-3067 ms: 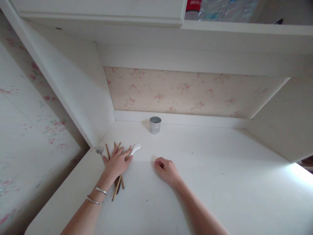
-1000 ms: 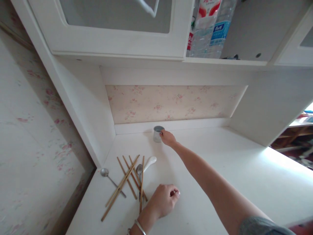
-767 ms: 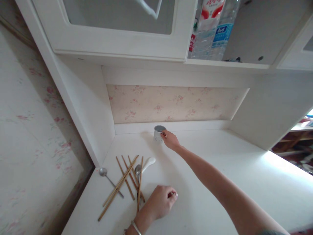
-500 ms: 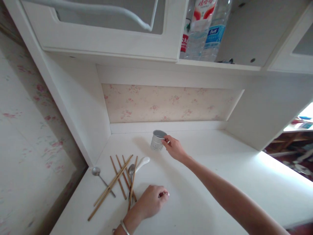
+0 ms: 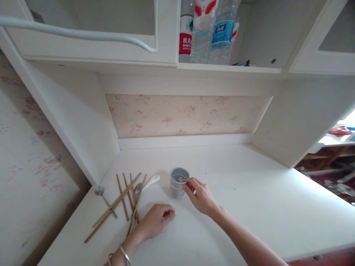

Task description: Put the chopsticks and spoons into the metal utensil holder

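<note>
My right hand (image 5: 199, 194) pinches the rim of a grey utensil holder (image 5: 177, 188) with small holes in its wall and bottom. The holder is upright; whether its base touches the white counter (image 5: 238, 210) I cannot tell. Loosely curled, my left hand (image 5: 158, 220) lies on the counter with its fingers closed, and I cannot make out anything in them. Left of it, several wooden chopsticks (image 5: 122, 195) lie crossed over one another. A metal spoon (image 5: 138, 189) and a white spoon (image 5: 152, 180) lie among their right ends. Another metal spoon (image 5: 99, 190) lies farther left, its handle under chopsticks.
Overhead is a white cabinet (image 5: 105, 48) with a curved white bar across its front. Its open section holds several plastic bottles (image 5: 203, 40). Side panels bound the counter at left and right, and a flowered wall (image 5: 177, 114) stands behind.
My right hand has brought the utensil holder nearer to me, from the back of the counter. My left hand stays curled near the chopsticks. The camera view has shifted slightly.
</note>
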A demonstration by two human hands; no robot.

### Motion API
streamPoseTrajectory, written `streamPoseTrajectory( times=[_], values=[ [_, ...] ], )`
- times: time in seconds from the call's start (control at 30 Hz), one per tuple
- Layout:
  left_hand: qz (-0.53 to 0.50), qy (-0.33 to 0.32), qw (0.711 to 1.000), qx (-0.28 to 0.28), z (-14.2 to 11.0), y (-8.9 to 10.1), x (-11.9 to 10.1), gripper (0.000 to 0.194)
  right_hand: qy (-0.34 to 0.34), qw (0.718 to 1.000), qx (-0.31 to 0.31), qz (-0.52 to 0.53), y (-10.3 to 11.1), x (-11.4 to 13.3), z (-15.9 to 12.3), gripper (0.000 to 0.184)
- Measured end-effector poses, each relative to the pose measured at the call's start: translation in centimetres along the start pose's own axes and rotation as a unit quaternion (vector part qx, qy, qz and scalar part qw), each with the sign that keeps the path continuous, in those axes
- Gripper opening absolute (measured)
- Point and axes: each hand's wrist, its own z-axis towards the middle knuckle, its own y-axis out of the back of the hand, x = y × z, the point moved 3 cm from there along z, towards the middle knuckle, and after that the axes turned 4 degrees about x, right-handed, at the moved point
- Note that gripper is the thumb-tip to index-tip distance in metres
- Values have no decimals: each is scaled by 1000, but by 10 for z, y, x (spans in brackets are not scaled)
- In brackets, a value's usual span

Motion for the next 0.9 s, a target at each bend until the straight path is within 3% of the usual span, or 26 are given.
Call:
streamPoseTrajectory(
  times=[0.3, 0.47, 0.6, 0.7, 0.9],
  values=[
    [-65, 33, 997, -9, 7, -4, -3, 35, 65, 997, 3, 47, -15, -9, -15, 23],
    [-101, 52, 994, -3, 9, -5, -4, 36, 53, 995, -15, 82, -19, -20, -20, 35],
    [-144, 115, 983, 23, 0, 3, -7, 41, -3, 992, -34, 119, -17, -36, -21, 32],
    [-146, 140, 979, 3, -11, 25, -10, 45, -59, 990, -46, 122, -14, -47, -19, 29],
    [6, 205, 968, -148, -37, 101, 21, 43, -100, 987, -50, 113, -15, -60, -13, 32]
  ],
)
